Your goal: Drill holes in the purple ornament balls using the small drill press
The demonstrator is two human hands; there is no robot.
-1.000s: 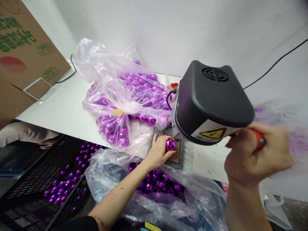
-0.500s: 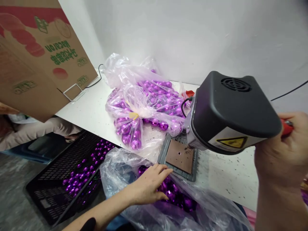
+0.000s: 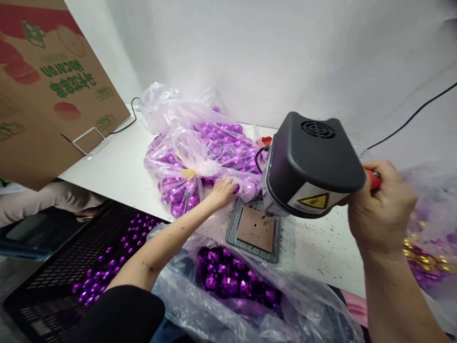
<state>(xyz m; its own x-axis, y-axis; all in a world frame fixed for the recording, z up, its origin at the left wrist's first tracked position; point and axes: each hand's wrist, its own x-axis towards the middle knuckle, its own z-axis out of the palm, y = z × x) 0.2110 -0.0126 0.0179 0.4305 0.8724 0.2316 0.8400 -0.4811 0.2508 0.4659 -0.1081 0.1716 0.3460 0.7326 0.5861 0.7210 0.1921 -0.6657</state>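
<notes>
My right hand (image 3: 383, 205) is wrapped round the red handle (image 3: 374, 179) of a black handheld machine (image 3: 317, 157), which has a fan grille on top and a yellow warning triangle on its side. Below the machine's head lies a brown square plate (image 3: 255, 233) with a small hole, set on a grey base (image 3: 233, 224). My left hand (image 3: 224, 192) reaches to the tied clear bag (image 3: 200, 164) of shiny purple balls, its fingers curled on one purple ball (image 3: 236, 188) at its edge. An open plastic bag (image 3: 307, 305) in front of me holds faceted purple balls (image 3: 228, 281).
A black crate (image 3: 64, 247) with small purple balls stands at lower left. A cardboard box (image 3: 53, 105) and a wire stand (image 3: 89, 140) are at the table's left end. Bagged gold and purple balls (image 3: 428, 257) are at right. Dark flecks dot the white table (image 3: 321, 257).
My left hand has left the open bag and moved up and away from me to the balls by the tied bag. The view has shifted; my right hand still holds the machine over the plate.
</notes>
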